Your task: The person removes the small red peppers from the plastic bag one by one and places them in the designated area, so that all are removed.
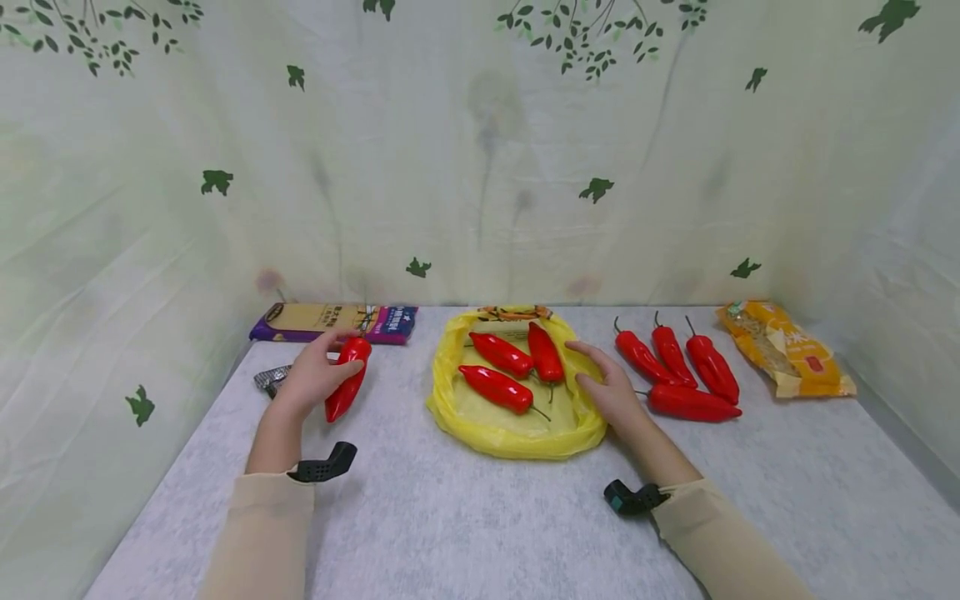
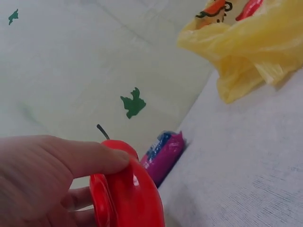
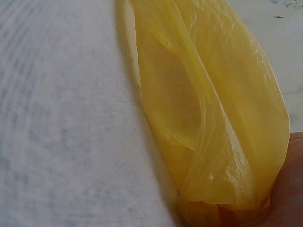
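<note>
left hand (image 1: 311, 375): thumb and fingers closed round 1 red pepper (image 1: 347, 387), which is tilted, stem end toward the far edge, at the left part of the table (image 1: 465, 533). right hand (image 1: 617, 400): thumb and fingers spread apart, touching the right rim of the yellow bag (image 1: 517, 446). bag sits mouth up, mid-table, toward the far edge; 3 peppers (image 1: 498, 389) inside. 4 peppers (image 1: 693, 403) lie grouped between bag and orange pack (image 1: 813, 358), the latter near the far right corner. purple pack (image 1: 307, 317) along far edge at the far left corner; silver pack (image 1: 266, 381) near left edge, partly hidden by left hand.
</note>
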{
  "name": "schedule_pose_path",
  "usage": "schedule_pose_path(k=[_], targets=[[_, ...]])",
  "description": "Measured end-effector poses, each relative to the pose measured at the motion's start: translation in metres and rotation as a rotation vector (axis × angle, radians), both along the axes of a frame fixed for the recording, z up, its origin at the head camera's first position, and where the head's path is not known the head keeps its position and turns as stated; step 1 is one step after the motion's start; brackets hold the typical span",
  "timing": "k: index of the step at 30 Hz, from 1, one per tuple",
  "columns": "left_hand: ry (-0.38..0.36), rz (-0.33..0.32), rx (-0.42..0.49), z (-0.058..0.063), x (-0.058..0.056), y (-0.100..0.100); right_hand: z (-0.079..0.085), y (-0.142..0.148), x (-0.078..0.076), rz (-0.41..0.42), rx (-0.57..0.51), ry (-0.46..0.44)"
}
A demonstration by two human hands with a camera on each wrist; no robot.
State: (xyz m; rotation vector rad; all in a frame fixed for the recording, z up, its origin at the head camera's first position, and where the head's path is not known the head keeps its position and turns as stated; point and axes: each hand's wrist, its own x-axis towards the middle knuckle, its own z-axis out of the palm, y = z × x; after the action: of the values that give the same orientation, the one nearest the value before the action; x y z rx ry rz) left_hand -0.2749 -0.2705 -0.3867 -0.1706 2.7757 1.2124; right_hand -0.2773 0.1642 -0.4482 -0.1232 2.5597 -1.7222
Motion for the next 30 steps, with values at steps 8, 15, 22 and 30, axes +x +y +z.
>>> schedule_pose_path(k=[8, 15, 22, 30], targets=[[-0.057, 0.001, -0.135, -0.008, -0.005, 0.002, 0.000, 0.000, 0.000, -0.001, 0.002, 0.031], [-0.042, -0.013, -0.235, -0.014, -0.005, 0.003, 0.000, 0.000, 0.000, 0.003, 0.019, 0.035], [-0.041, 0.007, -0.318, -0.018, -0.006, 0.006, -0.001, 0.000, -0.002, -0.007, 0.023, 0.031], [-0.059, 0.022, -0.328, -0.016, -0.005, 0.007, -0.004, 0.001, -0.003, 0.018, 0.013, 0.038]])
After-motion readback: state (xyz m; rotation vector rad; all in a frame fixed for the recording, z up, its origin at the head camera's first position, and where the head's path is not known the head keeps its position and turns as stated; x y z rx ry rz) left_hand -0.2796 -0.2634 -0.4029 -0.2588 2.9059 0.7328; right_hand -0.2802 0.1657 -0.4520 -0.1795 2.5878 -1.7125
